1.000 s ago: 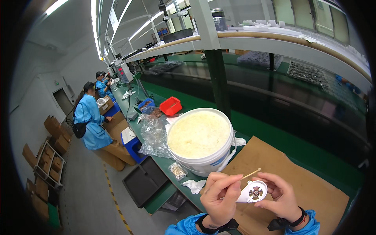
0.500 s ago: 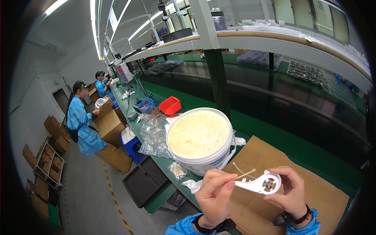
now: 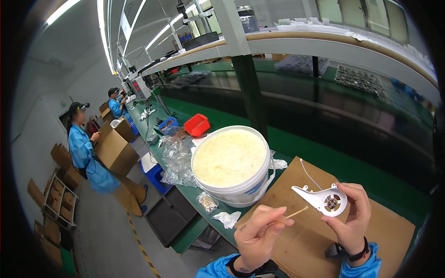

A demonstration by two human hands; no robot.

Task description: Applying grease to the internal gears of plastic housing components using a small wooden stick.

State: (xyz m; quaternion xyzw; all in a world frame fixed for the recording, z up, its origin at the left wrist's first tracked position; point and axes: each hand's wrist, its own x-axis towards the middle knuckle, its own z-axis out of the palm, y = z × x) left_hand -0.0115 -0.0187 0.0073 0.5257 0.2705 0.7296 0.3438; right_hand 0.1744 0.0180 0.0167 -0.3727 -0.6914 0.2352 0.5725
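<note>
Pinched in my left hand (image 3: 258,230) is a thin stick with a yellowish coated tip, like a cotton swab (image 3: 298,212). My right hand (image 3: 351,215) grips a white plastic fan housing (image 3: 320,199) by its round end. A small motor or coil shows through the housing's spoked opening, and a thin white wire (image 3: 309,174) trails up from it. The swab's tip points toward the housing but stands apart from it. Beyond my left hand sits a white bucket (image 3: 268,178) filled to near the rim with a pale yellow, grease-like substance (image 3: 229,157).
Brown cardboard (image 3: 296,231) covers the bench beneath my hands. Beside the bucket lie a bag of swabs (image 3: 207,202), a crumpled tissue (image 3: 227,219) and clear plastic bags (image 3: 177,160). Red (image 3: 196,125) and blue (image 3: 168,124) bins stand farther back. One co-worker (image 3: 83,148) carries a carton (image 3: 116,152) at left.
My left hand has drawn the swab down and away from the housing. My right hand has lifted the housing slightly up and right. The co-worker with the carton has come nearer.
</note>
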